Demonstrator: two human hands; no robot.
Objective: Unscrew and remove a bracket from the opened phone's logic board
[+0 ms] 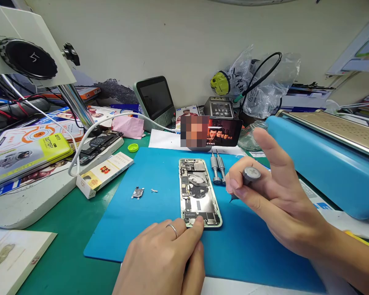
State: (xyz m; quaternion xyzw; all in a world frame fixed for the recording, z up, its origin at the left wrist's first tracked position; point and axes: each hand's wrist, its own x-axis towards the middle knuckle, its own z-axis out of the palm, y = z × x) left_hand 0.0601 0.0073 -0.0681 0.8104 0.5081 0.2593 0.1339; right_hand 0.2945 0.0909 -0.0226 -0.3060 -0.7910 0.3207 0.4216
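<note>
An opened phone (198, 191) with its insides showing lies lengthwise on a blue mat (153, 221). My left hand (162, 256), a ring on one finger, rests on the mat with its fingertips pressed against the phone's near end. My right hand (270, 192) hovers to the right of the phone, thumb and fingers closed round a grey-capped screwdriver (249, 175), the index finger raised. Two more screwdrivers (218, 168) lie side by side just right of the phone's far end. Two small loose parts (138, 192) sit on the mat to the left.
A green table holds a microscope stand (76, 102) and white base at left, a cigarette box (104, 172), booklets, a green bottle cap (133, 147), a small screen (155, 100), a phone playing video (212, 131), a glass jar (249, 137) and a blue machine (326, 159) at right.
</note>
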